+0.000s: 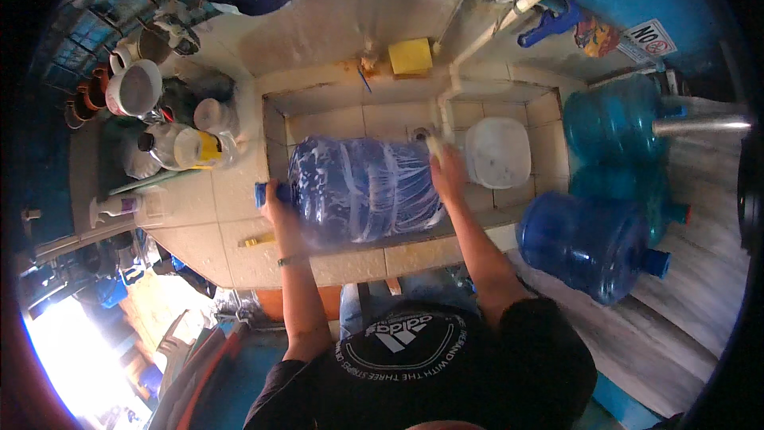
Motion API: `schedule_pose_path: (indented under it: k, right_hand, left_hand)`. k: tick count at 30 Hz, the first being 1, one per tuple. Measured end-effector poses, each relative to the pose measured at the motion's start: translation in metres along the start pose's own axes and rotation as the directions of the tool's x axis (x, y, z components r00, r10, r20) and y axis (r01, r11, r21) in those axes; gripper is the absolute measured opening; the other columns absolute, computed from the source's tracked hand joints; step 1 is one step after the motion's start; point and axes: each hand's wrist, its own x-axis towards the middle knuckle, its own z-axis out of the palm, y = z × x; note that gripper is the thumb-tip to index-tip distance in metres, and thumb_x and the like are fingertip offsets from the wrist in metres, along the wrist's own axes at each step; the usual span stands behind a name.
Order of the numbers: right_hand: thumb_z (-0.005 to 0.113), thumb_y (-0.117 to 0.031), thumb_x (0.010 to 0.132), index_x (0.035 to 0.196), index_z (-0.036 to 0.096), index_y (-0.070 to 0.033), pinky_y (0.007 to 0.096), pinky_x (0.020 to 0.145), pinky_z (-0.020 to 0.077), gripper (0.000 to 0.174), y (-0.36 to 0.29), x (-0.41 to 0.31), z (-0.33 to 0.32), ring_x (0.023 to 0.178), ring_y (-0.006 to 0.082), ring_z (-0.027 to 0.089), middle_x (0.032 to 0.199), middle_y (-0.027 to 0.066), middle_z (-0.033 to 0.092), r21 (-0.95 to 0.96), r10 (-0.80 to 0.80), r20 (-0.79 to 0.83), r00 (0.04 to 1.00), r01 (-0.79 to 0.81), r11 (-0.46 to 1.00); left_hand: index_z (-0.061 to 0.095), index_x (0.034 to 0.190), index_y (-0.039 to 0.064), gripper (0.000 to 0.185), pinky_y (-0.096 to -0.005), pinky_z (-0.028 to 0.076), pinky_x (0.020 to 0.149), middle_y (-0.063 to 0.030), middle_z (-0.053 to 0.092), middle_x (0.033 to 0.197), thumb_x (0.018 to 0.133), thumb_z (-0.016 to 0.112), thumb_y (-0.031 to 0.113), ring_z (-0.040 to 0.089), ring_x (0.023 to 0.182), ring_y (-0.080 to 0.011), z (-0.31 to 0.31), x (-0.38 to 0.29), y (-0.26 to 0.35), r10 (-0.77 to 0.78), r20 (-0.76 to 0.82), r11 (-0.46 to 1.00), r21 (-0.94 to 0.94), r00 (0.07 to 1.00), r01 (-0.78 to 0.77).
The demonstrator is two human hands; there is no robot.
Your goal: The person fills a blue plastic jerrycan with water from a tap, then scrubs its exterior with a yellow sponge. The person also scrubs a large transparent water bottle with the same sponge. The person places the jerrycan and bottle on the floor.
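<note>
A large clear-blue water jug point(370, 191) lies on its side across the tiled sink point(334, 110), streaked with white suds. My left hand point(276, 206) grips it at the neck, just beside the blue cap point(261, 194) that points left. At the jug's base end, my right hand point(447, 176) holds a pale yellowish scrubbing pad point(436, 146), blurred, against or very near the plastic. Its exact kind is unclear. To the right of that hand, a white plastic tub point(498, 152) stands in the sink.
Blue jugs point(588, 245) and teal jugs point(615, 119) lie at the right. Bottles point(179, 146) and a white mug point(134, 88) stand or hang at the left. A yellow sponge point(410, 56) sits on the back ledge, near a white pipe point(489, 33). A yellow-handled item point(258, 240) rests on the counter.
</note>
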Motion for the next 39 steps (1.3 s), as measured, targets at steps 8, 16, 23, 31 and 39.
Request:
schedule_pose_path:
  k: [8,16,23,31,39]
  right_hand:
    - [0.063,-0.019,0.081,0.117,0.057,-0.006,0.0457,0.090,0.0428,0.038,-0.137,0.003,0.041,0.108,0.0397,0.052,0.121,0.0181,0.055,0.371,-0.090,0.063,0.994,0.061,0.927]
    - [0.062,-0.008,0.079,0.124,0.051,-0.003,0.0492,0.100,0.0349,0.046,-0.013,-0.068,-0.038,0.123,0.0396,0.042,0.138,0.0192,0.041,0.092,-0.077,-0.014,0.997,0.078,0.993]
    - [0.058,-0.021,0.086,0.123,0.051,-0.001,0.0454,0.096,0.0403,0.042,0.050,0.044,0.024,0.115,0.0408,0.049,0.130,0.0220,0.049,0.123,0.106,0.359,0.927,-0.160,0.979]
    - [0.062,-0.004,0.082,0.129,0.046,-0.005,0.0487,0.102,0.0332,0.050,-0.010,-0.111,-0.070,0.123,0.0424,0.041,0.141,0.0186,0.039,0.124,-0.288,0.178,0.941,0.269,0.955]
    - [0.057,-0.009,0.082,0.117,0.054,0.000,0.0450,0.089,0.0445,0.037,0.042,0.043,0.015,0.105,0.0422,0.053,0.123,0.0218,0.053,0.228,0.213,0.431,0.877,-0.334,0.915]
  left_hand:
    - [0.061,0.095,0.003,0.026,-0.0311,0.050,0.065,-0.0043,0.061,0.086,0.073,0.072,0.012,0.058,0.072,-0.0172,0.020,-0.030,0.005,0.105,0.227,0.990,0.068,0.968,-0.123]
    - [0.060,0.087,0.005,0.018,-0.0319,0.053,0.067,-0.0052,0.062,0.083,0.073,0.070,0.012,0.061,0.073,-0.0208,-0.015,-0.024,0.005,0.028,0.174,0.996,-0.093,0.984,-0.012]
    - [0.054,0.113,0.007,0.041,-0.0367,0.046,0.087,-0.0052,0.060,0.098,0.080,0.071,0.025,0.058,0.094,-0.0194,-0.013,-0.040,0.009,-0.048,0.506,0.999,0.020,0.861,0.043]
    - [0.058,0.105,0.007,0.034,-0.0307,0.050,0.075,-0.0029,0.062,0.093,0.078,0.070,0.023,0.060,0.081,-0.0174,-0.002,-0.029,0.008,-0.085,0.232,0.982,0.183,0.969,0.043]
    - [0.055,0.110,0.007,0.037,-0.0309,0.048,0.076,-0.0034,0.059,0.095,0.081,0.070,0.023,0.058,0.086,-0.0157,0.005,-0.024,0.017,0.048,0.372,0.988,0.116,0.927,-0.098]
